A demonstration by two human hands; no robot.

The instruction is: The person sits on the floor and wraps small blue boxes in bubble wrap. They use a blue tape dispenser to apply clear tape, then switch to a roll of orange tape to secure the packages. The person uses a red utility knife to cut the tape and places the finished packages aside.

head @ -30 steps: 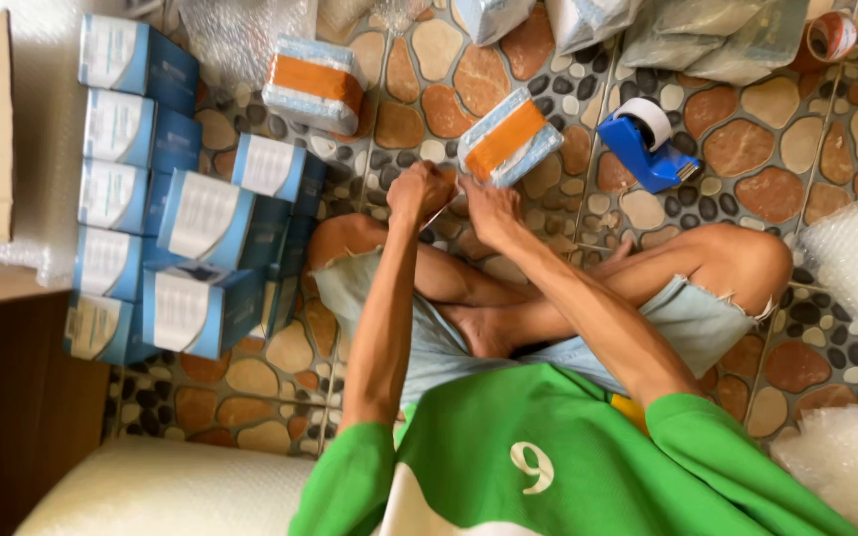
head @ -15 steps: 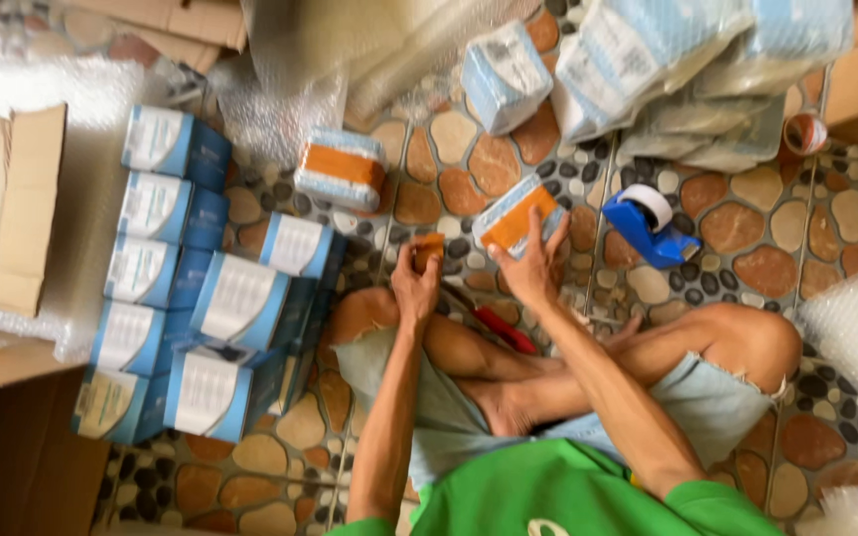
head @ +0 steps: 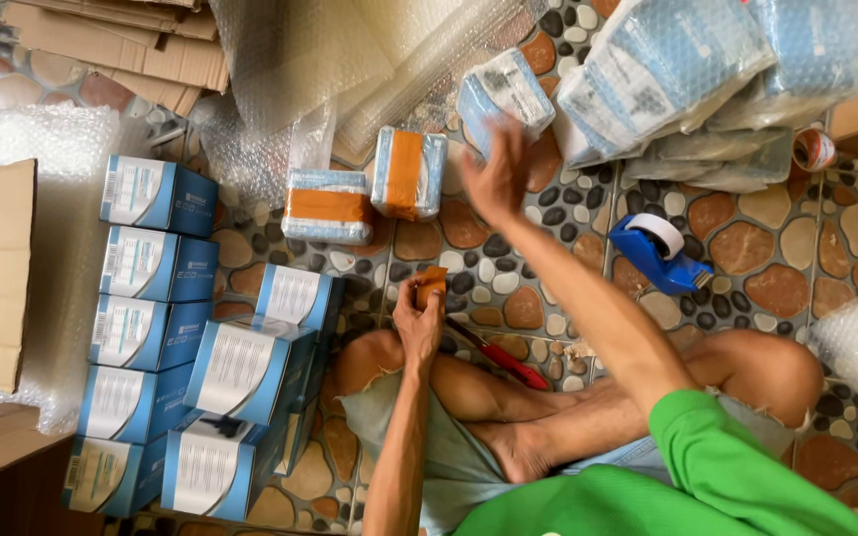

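Sitting cross-legged on the pebble-patterned tile floor (head: 747, 258), legs bare, green sleeve at lower right. My right hand (head: 494, 179) is stretched out ahead, fingers spread wide and blurred, laid against a bubble-wrapped blue box (head: 504, 96) that sits tilted at the foot of a heap of wrapped parcels (head: 687, 79); whether I actually grip it I cannot tell. My left hand (head: 419, 320) is drawn in close above my knee, fingers closed round a small roll of brown tape (head: 431, 283), which sticks up out of the fist. Just beyond it, two wrapped boxes banded with brown tape: one lying flat (head: 327, 205), one standing on end (head: 407, 171), nearly touching each other. A red-handled cutter (head: 500, 362) lies on the floor just beside my shin. A blue tape dispenser (head: 659, 253) with a white roll sits to the right of my outstretched forearm, apart from it. Stacked blue-and-white cartons (head: 166, 342) fill the left side in rows. Loose bubble wrap (head: 330, 60) is spread above them, flattened cardboard (head: 101, 40) at the top left corner.
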